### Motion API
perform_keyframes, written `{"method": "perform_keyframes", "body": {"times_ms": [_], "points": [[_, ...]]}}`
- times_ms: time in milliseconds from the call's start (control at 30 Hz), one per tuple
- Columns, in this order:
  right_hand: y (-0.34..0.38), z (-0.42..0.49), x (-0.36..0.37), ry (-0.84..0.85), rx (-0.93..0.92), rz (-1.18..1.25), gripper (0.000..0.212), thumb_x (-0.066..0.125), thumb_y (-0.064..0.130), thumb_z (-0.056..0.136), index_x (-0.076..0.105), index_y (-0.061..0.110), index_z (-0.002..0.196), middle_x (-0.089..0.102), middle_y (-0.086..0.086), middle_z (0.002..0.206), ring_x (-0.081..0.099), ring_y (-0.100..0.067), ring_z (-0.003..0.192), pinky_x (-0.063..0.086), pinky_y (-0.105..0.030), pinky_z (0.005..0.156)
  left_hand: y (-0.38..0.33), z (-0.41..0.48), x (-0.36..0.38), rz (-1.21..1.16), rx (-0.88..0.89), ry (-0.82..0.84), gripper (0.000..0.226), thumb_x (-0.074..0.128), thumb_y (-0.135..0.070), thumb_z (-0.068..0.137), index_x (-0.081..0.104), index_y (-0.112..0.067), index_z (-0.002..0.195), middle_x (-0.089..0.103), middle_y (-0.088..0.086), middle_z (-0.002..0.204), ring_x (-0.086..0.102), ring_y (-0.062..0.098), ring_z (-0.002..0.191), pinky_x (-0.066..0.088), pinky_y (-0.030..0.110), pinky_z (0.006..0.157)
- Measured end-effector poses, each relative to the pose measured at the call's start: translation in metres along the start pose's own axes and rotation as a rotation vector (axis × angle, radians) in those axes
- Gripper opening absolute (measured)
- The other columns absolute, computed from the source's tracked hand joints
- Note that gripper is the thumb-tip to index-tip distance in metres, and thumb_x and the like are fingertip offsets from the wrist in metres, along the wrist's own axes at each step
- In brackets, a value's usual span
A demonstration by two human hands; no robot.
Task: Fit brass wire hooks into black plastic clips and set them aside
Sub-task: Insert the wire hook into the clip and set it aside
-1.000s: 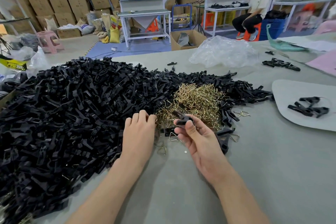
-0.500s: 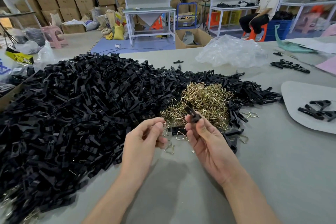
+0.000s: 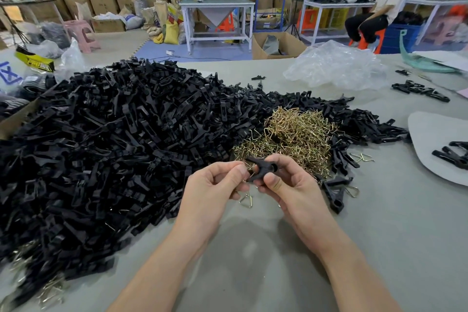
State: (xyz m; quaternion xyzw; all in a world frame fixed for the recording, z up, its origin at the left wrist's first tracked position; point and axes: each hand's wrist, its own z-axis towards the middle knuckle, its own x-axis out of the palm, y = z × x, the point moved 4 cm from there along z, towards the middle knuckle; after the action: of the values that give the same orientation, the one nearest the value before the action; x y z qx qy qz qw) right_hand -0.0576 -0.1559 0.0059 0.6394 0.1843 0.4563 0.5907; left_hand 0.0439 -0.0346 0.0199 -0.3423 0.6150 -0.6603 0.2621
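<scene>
Right hand (image 3: 291,186) pinches black clip (image 3: 263,168) above worktop (image 3: 379,223), 6 o'clock of hook pile (image 3: 296,137). Left hand (image 3: 215,186) pinches hook (image 3: 249,173) at clip's 9 o'clock. Risk: thin wire slips or seats crooked, springs away.

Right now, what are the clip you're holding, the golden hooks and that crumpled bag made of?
Clip: looks like moulded plastic, matt black, with soft dull highlights. Hooks: thin bent metal wire, shiny yellow; brass or brass-plated, I can't tell which. Bag: thin clear plastic film, glossy and wrinkled.
</scene>
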Motion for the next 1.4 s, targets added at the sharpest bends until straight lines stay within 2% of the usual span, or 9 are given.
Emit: {"method": "perform_keyframes", "body": {"times_ms": [300,500,733,800,933,1067,1167,1300,1400], "points": [[0.002,-0.004,0.001,0.014,-0.028,-0.089,0.023,0.072,0.016,0.082,0.074,0.031,0.099,0.076,-0.007,0.099,0.073,-0.016,0.088,0.056,-0.022,0.079,-0.002,0.001,-0.005,0.091,-0.022,0.002,0.012,0.070,-0.024,0.091,0.077,-0.014,0.094,0.076,0.005,0.082,0.064,0.006,0.068,0.048,0.021,0.063],[0.002,-0.004,0.002,0.015,-0.056,-0.149,0.023,0.072,0.018,0.080,0.074,0.033,0.097,0.077,-0.003,0.095,0.073,-0.014,0.085,0.056,-0.021,0.076,-0.004,0.001,-0.008,0.165,0.003,-0.008,0.011,0.070,-0.026,0.091,0.076,-0.017,0.094,0.071,-0.006,0.068,0.059,0.000,0.059,0.045,0.014,0.057],[-0.002,-0.003,0.000,0.009,-0.055,-0.174,0.025,0.073,0.019,0.079,0.071,0.021,0.104,0.076,-0.006,0.094,0.074,-0.017,0.084,0.057,-0.022,0.076,0.001,0.003,-0.011,0.186,-0.032,0.008,0.010,0.072,-0.028,0.090,0.078,-0.021,0.091,0.073,-0.002,0.070,0.060,0.003,0.063,0.047,0.018,0.060],[-0.002,-0.003,0.000,-0.008,-0.070,-0.221,0.024,0.073,0.017,0.081,0.070,0.020,0.105,0.076,-0.005,0.091,0.073,-0.017,0.082,0.056,-0.021,0.075,0.006,0.003,-0.010,0.166,-0.059,-0.016,0.010,0.073,-0.029,0.089,0.078,-0.021,0.091,0.074,0.001,0.074,0.062,0.005,0.066,0.047,0.023,0.063],[-0.004,-0.004,0.000,-0.034,-0.107,-0.364,0.027,0.073,0.001,0.087,0.069,0.024,0.102,0.076,0.000,0.089,0.071,-0.015,0.079,0.055,-0.020,0.076,0.021,0.002,-0.006,0.008,-0.173,-0.062,0.008,0.074,-0.022,0.088,0.078,-0.015,0.089,0.072,-0.003,0.074,0.061,0.006,0.064,0.046,0.021,0.056],[-0.006,-0.004,0.002,-0.053,-0.132,-0.476,0.035,0.074,0.004,0.087,0.069,0.037,0.099,0.075,0.011,0.094,0.070,-0.005,0.085,0.050,-0.014,0.081,0.025,-0.004,0.000,-0.033,-0.140,-0.117,0.016,0.068,-0.017,0.093,0.080,-0.020,0.083,0.065,-0.003,0.065,0.055,0.005,0.058,0.047,0.018,0.055],[-0.007,-0.007,0.001,-0.085,-0.171,-0.568,0.038,0.071,0.003,0.089,0.069,0.039,0.100,0.075,0.016,0.096,0.071,0.000,0.091,0.049,-0.010,0.080,0.025,-0.011,0.013,0.026,-0.090,-0.037,0.017,0.062,-0.028,0.097,0.076,-0.020,0.091,0.060,-0.001,0.073,0.052,0.011,0.069,0.044,0.030,0.068],[-0.007,-0.011,0.002,-0.091,-0.263,-0.784,0.045,0.067,-0.004,0.087,0.068,0.038,0.103,0.074,0.024,0.094,0.069,0.006,0.088,0.046,-0.004,0.074,0.019,-0.016,0.022,0.144,0.004,0.041,0.007,0.069,-0.025,0.093,0.071,-0.019,0.094,0.073,-0.007,0.082,0.065,0.005,0.072,0.049,0.017,0.067],[-0.009,-0.012,0.005,-0.077,-0.336,-0.902,0.038,0.071,0.001,0.089,0.069,0.034,0.108,0.076,0.017,0.091,0.070,0.004,0.085,0.051,-0.012,0.072,0.018,-0.016,0.021,0.201,0.003,-0.028,0.015,0.072,-0.026,0.090,0.067,-0.027,0.105,0.073,0.001,0.096,0.066,0.007,0.076,0.051,0.018,0.067]]}}
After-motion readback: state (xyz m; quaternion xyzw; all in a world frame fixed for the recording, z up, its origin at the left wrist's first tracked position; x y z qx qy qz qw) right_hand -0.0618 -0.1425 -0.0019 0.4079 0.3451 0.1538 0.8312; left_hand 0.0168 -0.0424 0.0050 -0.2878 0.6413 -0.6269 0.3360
